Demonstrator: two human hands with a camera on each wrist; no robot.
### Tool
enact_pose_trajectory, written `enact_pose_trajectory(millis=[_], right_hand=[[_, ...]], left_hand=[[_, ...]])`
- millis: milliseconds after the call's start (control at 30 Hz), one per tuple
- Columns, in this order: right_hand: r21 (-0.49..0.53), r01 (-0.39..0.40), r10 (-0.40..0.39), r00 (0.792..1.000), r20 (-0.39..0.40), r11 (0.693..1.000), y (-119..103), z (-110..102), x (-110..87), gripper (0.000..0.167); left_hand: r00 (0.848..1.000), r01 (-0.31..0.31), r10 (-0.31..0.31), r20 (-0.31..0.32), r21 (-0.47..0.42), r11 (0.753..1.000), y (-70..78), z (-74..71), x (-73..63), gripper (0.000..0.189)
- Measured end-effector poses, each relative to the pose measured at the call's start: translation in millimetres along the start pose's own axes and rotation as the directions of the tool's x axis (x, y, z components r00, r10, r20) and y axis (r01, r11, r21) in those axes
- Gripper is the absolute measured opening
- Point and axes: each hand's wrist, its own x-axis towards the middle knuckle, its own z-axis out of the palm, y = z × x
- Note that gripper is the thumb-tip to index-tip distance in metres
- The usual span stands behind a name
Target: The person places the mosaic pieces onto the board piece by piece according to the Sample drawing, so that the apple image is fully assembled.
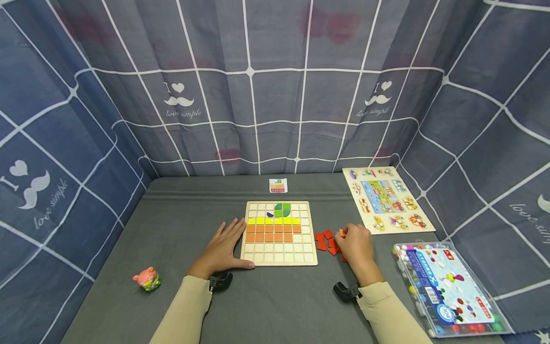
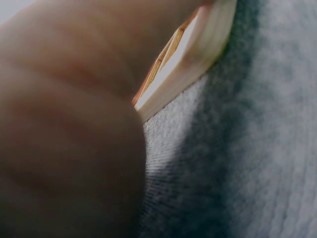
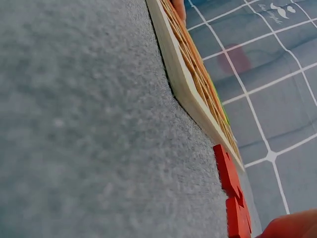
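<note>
A square wooden grid board (image 1: 302,255) lies on the grey cloth. In its cells sit green pieces (image 1: 282,209), a small dark blue piece (image 1: 270,214), a yellow row (image 1: 274,221) and rows of orange tiles (image 1: 273,233). My left hand (image 1: 223,249) rests along the board's left edge, fingers spread and thumb at the lower left corner. To the right of the board, my right hand (image 1: 358,244) pinches an orange tile (image 1: 342,233), over loose red tiles (image 1: 321,245). Some of those red tiles are partly hidden beneath the fingers.
Behind the board lies a small picture card (image 1: 278,185). A wooden picture puzzle board (image 1: 388,200) is at the back right, with a clear plastic case of coloured balls (image 1: 451,289) in front of it. A pink pig figurine (image 1: 147,278) stands at the left.
</note>
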Motion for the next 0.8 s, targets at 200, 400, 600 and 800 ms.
enact_pose_trajectory(millis=[200, 400, 600, 800], right_hand=[[0.039, 0.013, -0.011, 0.999, -0.046, 0.999, 0.3, 11.5, 4.3, 0.011], [0.12, 0.075, -0.062, 0.992, -0.111, 0.99, -2.8, 18.3, 3.3, 0.011], [0.235, 0.23, -0.217, 0.973, -0.081, 0.944, -19.7, 24.4, 1.4, 0.012], [0.337, 0.418, -0.448, 0.894, 0.014, 0.844, -40.4, 36.0, 2.0, 0.011]], left_hand=[[1.0, 0.003, -0.003, -0.001, 0.002, 1.0, 0.1, -0.5, 0.1, 0.136], [1.0, 0.01, -0.01, 0.007, 0.004, 1.0, 0.2, -0.5, -0.4, 0.137], [1.0, 0.008, -0.008, 0.007, -0.002, 1.0, -0.6, 0.4, -0.2, 0.137], [1.0, 0.002, -0.002, 0.008, 0.005, 1.0, 0.4, 1.0, 0.8, 0.137]])
